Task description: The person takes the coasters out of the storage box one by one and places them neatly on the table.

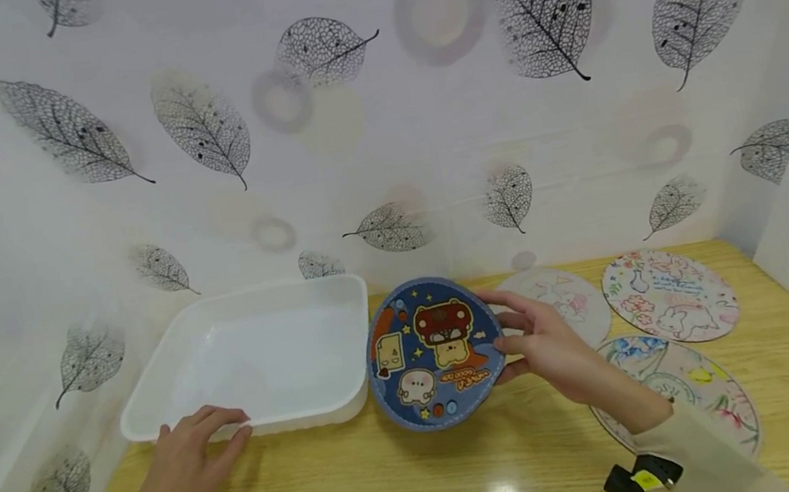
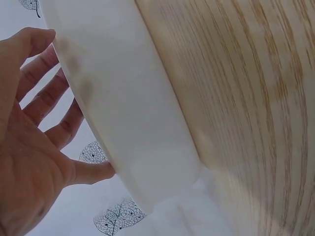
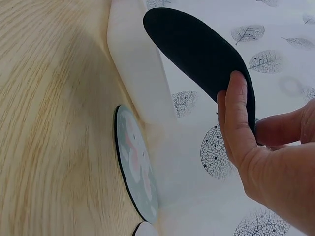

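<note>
My right hand (image 1: 544, 342) grips a round blue mouse pad (image 1: 408, 345) by its right edge. The pad is tilted up above the table, its cartoon bears facing me. From the right wrist, its black underside (image 3: 192, 49) shows, with fingers against that side and the thumb on the other. At the near rim of a white plastic tray (image 1: 363, 402) is my left hand (image 1: 193, 455). In the left wrist view its fingers hook over the rim, fingertips showing as dark spots through the wall, and the thumb (image 2: 39, 40) is at the edge.
Three more round pads lie on the right of the wooden table (image 1: 428, 485): a pale one (image 1: 583, 295), a rabbit one (image 1: 674, 295) and a floral one (image 1: 717, 386). A black object with a yellow label (image 1: 643, 480) is by the right sleeve. Leaf-printed cloth (image 1: 426, 149) stands behind.
</note>
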The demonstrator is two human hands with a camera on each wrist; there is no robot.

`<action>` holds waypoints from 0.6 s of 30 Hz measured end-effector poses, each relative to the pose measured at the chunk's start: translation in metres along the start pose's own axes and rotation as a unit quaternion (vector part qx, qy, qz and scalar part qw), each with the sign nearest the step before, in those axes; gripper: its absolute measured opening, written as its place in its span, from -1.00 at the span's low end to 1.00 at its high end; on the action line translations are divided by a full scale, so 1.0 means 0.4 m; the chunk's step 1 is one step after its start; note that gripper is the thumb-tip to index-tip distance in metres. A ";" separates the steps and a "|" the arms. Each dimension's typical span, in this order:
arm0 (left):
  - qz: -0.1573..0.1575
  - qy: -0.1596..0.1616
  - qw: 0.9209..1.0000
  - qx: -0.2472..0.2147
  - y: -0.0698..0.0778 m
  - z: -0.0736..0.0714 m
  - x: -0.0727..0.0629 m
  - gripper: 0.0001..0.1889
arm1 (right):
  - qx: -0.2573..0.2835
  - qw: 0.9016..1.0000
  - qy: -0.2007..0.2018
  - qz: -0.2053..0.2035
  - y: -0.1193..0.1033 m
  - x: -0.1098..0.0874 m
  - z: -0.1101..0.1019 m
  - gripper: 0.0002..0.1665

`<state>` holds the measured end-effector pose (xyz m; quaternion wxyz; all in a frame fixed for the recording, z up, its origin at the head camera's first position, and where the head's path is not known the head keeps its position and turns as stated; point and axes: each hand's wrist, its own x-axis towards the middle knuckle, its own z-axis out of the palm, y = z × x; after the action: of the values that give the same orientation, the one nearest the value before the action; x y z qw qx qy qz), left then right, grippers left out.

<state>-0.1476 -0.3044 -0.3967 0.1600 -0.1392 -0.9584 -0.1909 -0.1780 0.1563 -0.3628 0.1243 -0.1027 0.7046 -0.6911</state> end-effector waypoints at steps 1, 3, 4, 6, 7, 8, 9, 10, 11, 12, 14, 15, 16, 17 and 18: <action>-0.001 0.000 1.000 0.000 0.000 0.001 0.000 -0.92 | 0.000 1.000 -0.001 0.000 0.001 -0.003 -0.003 -0.24; -0.006 -0.002 1.000 -0.001 0.002 0.001 0.000 -0.92 | -0.001 1.000 0.000 0.002 0.004 -0.008 -0.010 -0.24; -0.007 -0.003 1.000 -0.001 0.003 0.001 0.000 -0.93 | -0.001 1.000 0.001 0.003 0.005 -0.010 -0.012 -0.24; -0.008 -0.002 1.000 -0.001 0.004 0.001 -0.001 -0.93 | -0.003 1.000 0.001 0.004 0.007 -0.015 -0.017 -0.24; -0.009 -0.003 1.000 -0.002 0.005 0.000 -0.002 -0.93 | -0.003 1.000 0.001 0.006 0.008 -0.017 -0.019 -0.24; -0.010 -0.003 1.000 -0.003 0.005 0.000 -0.003 -0.93 | -0.003 1.000 0.003 0.008 0.009 -0.019 -0.020 -0.25; -0.009 -0.002 1.000 -0.002 0.005 0.000 -0.004 -0.92 | -0.002 1.000 0.003 0.009 0.010 -0.021 -0.021 -0.25; -0.008 -0.001 1.000 -0.002 0.005 0.000 -0.004 -0.92 | -0.001 1.000 0.003 0.009 0.011 -0.023 -0.022 -0.24; -0.007 -0.001 1.000 -0.002 0.005 0.000 -0.005 -0.92 | -0.001 1.000 0.003 0.009 0.011 -0.025 -0.024 -0.24; -0.007 0.000 1.000 -0.002 0.005 0.000 -0.004 -0.91 | -0.001 1.000 0.003 0.008 0.012 -0.027 -0.025 -0.24; -0.007 -0.001 1.000 -0.003 0.004 0.000 -0.003 -0.91 | -0.001 1.000 0.004 0.010 0.013 -0.029 -0.028 -0.24; -0.005 0.001 1.000 -0.003 0.003 0.000 -0.002 -0.91 | -0.002 1.000 0.002 0.008 0.014 -0.030 -0.030 -0.24; -0.005 -0.001 1.000 -0.004 0.003 0.000 -0.002 -0.91 | -0.004 1.000 0.003 0.009 0.017 -0.030 -0.032 -0.24; -0.006 -0.002 1.000 -0.005 0.003 -0.001 -0.002 -0.91 | -0.006 1.000 0.003 0.010 0.019 -0.030 -0.034 -0.25; -0.006 -0.002 1.000 -0.005 0.003 -0.001 -0.001 -0.91 | -0.006 1.000 0.002 0.010 0.022 -0.031 -0.037 -0.25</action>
<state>-0.1468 -0.3038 -0.3962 0.1564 -0.1345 -0.9586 -0.1965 -0.1707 0.1745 -0.3710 0.1287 -0.0951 0.7102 -0.6856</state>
